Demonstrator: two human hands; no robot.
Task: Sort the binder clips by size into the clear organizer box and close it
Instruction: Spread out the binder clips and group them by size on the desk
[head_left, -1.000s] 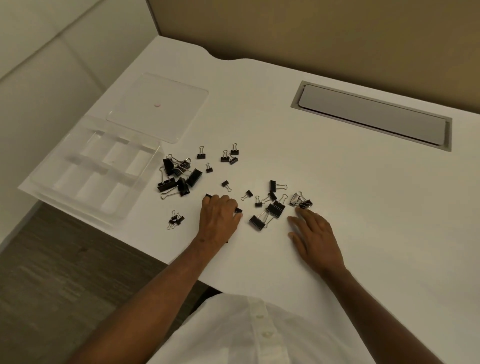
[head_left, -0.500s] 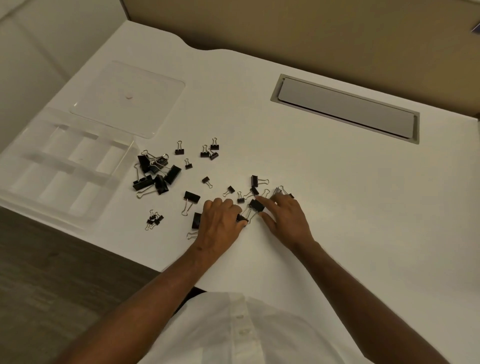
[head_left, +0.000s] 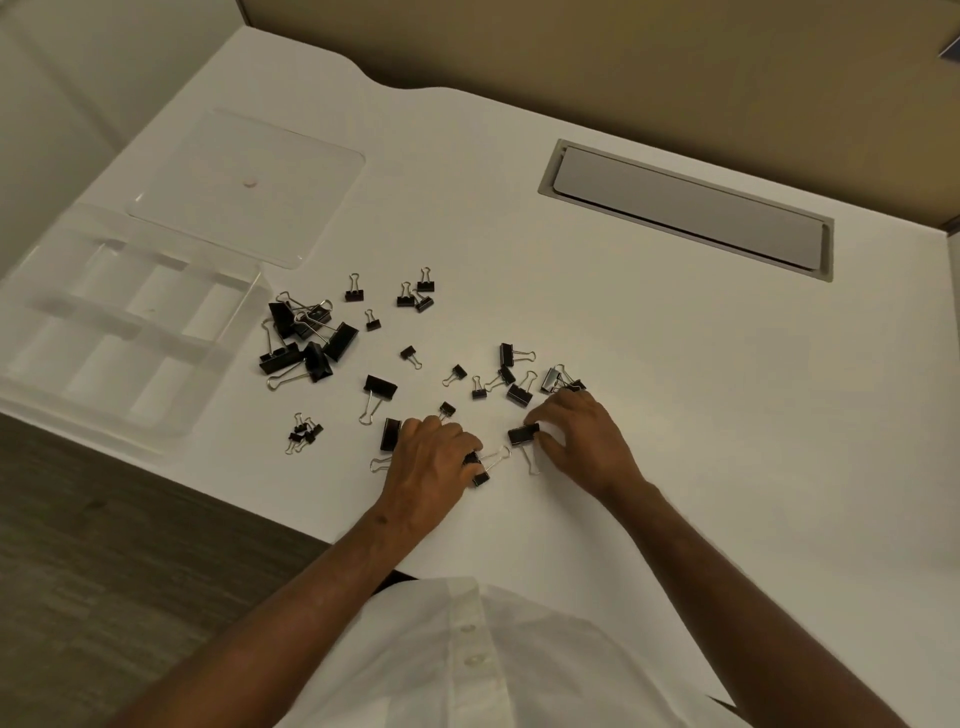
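Note:
Black binder clips of several sizes lie scattered on the white desk. A pile of large clips (head_left: 306, 340) sits beside the clear organizer box (head_left: 244, 306), which stands open with empty compartments at the left edge. Its clear lid (head_left: 244, 182) lies flat behind it. My left hand (head_left: 434, 462) rests knuckles up on the desk with fingers curled over a medium clip (head_left: 475, 462). My right hand (head_left: 582, 441) pinches a medium clip (head_left: 523, 434) between thumb and forefinger. Tiny clips (head_left: 304, 434) cluster near the front edge.
A grey cable hatch (head_left: 685, 208) is set into the desk at the back right. A tan partition wall runs behind the desk. The desk's front edge drops to a dark floor at the lower left. My white shirt fills the bottom.
My right hand has pulled back toward me with a medium clip pinched in it. My left hand stays on its clip. The camera has tipped slightly.

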